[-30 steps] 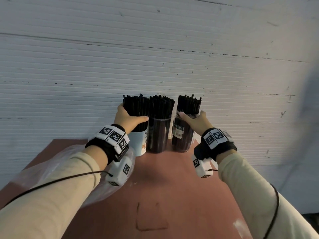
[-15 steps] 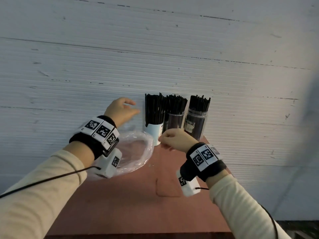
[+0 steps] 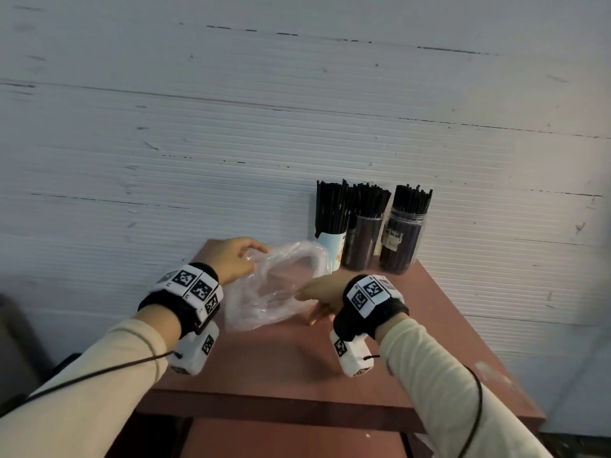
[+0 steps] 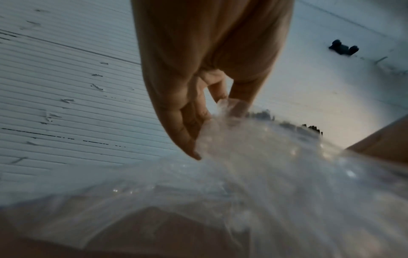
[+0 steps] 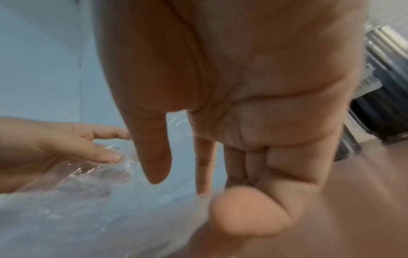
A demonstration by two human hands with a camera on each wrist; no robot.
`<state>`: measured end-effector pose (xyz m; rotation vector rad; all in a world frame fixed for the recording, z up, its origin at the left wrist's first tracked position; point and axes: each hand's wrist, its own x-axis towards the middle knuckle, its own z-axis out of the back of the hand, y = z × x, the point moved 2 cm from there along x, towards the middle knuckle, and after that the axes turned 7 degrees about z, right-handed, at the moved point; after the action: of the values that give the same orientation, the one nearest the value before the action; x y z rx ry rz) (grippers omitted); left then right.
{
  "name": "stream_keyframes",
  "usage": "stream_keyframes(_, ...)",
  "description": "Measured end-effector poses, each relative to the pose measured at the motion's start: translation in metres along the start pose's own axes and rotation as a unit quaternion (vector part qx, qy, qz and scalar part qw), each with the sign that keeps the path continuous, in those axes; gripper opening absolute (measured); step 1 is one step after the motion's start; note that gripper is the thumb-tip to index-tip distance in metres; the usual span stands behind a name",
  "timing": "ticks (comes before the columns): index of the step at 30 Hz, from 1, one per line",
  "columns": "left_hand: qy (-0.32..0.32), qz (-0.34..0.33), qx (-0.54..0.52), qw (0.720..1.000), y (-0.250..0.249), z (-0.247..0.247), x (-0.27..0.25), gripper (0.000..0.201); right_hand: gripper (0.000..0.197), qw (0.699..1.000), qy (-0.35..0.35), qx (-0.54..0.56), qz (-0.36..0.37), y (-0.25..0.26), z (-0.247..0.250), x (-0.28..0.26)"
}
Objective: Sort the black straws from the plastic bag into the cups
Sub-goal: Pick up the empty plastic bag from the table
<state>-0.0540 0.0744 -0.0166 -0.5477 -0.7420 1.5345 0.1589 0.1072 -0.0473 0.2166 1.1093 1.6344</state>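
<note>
Reddish table, seemingly against white wall

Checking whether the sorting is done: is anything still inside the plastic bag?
The bag looks empty: the table shows through it and no straws are visible. Crumpled folds near both hands blur parts, so a stray one cannot be excluded.

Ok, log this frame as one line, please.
black straws: in three cups | clear plastic bag: no straws visible | left hand: pinching bag | right hand: at bag edge
</note>
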Motion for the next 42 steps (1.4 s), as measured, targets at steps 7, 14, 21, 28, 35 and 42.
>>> stream_keyframes(7,-0.116,-0.061,-0.25,0.959,-0.032,0.011,-0.044,0.044,0.042,0.948,-0.163,0.051,0.27,0.03,0.027,-0.059)
stream_keyframes(14,-0.018,-0.127,-0.264,0.956,-0.081,-0.022,-0.084,0.029,0.048,0.86,-0.196,0.037,0.47,0.052,0.014,-0.109)
stream_keyframes(21,0.094,-0.149,-0.263,0.949,-0.086,-0.051,-0.089,0.037,0.041,0.866,-0.234,0.033,0.44,0.033,0.021,-0.108)
stream_keyframes(28,-0.149,-0.086,-0.345,0.923,-0.053,-0.018,-0.07,0.04,0.038,0.835,-0.289,0.082,0.46,0.014,0.039,-0.136)
stream_keyframes(35,0.01,-0.022,-0.447,0.894,-0.047,-0.016,-0.063,0.069,0.034,0.845,-0.238,0.171,0.447,0.002,0.045,-0.138)
stream_keyframes(42,-0.159,-0.039,-0.247,0.955,-0.073,-0.026,-0.071,0.067,0.036,0.861,-0.406,-0.078,0.295,0.009,0.041,-0.113)
